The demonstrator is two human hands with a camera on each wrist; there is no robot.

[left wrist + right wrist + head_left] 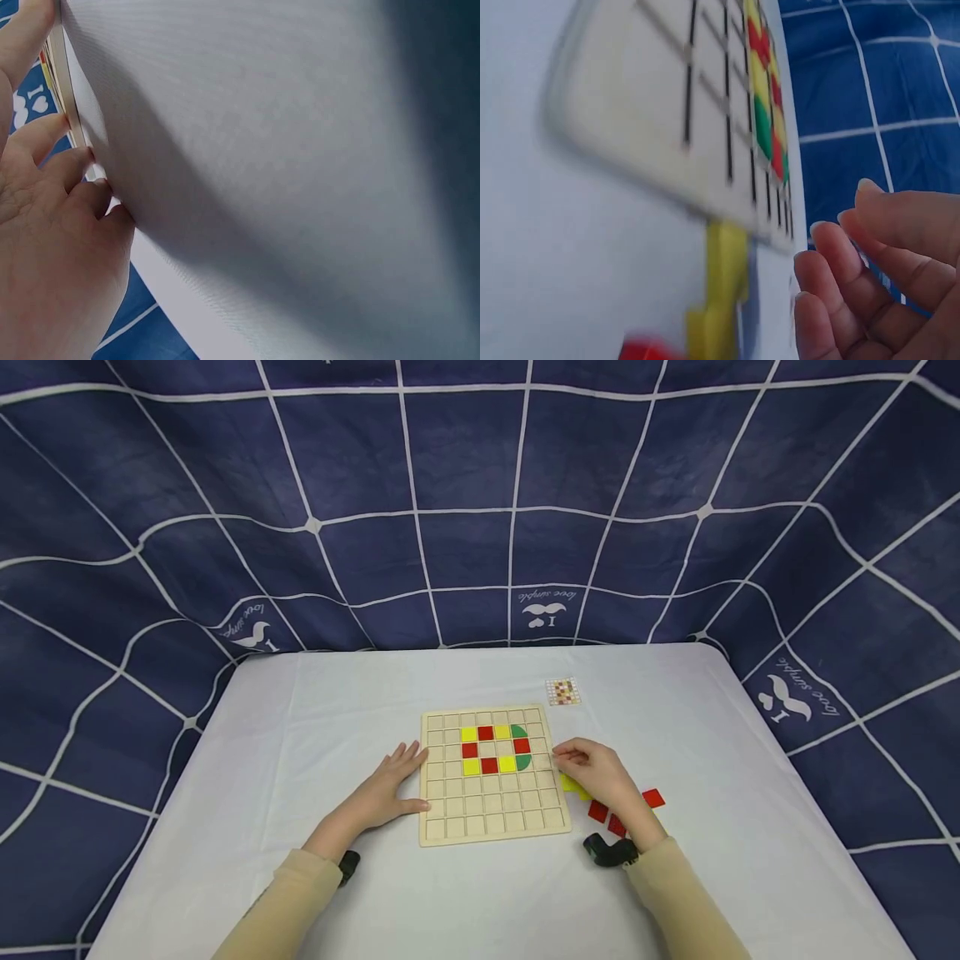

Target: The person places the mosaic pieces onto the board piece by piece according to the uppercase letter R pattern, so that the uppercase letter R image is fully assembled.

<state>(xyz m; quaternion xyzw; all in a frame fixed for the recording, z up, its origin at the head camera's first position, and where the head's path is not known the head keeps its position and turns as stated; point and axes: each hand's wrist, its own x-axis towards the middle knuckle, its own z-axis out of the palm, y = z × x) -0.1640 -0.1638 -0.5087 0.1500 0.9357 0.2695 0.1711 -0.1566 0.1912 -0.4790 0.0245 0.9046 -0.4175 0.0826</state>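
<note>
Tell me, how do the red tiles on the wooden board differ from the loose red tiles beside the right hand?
The red tiles on the wooden board sit squarely in grid cells of the wooden board, forming a ring with yellow and green pieces. The loose red tiles lie scattered at odd angles on the white table, partly hidden by the right hand. Both sets look like flat squares of one size and colour.

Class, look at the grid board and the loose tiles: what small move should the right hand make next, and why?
Probably lower the right hand onto the yellow tile beneath it and pinch it. The hand holds nothing, and the left hand steadies the board.
</note>
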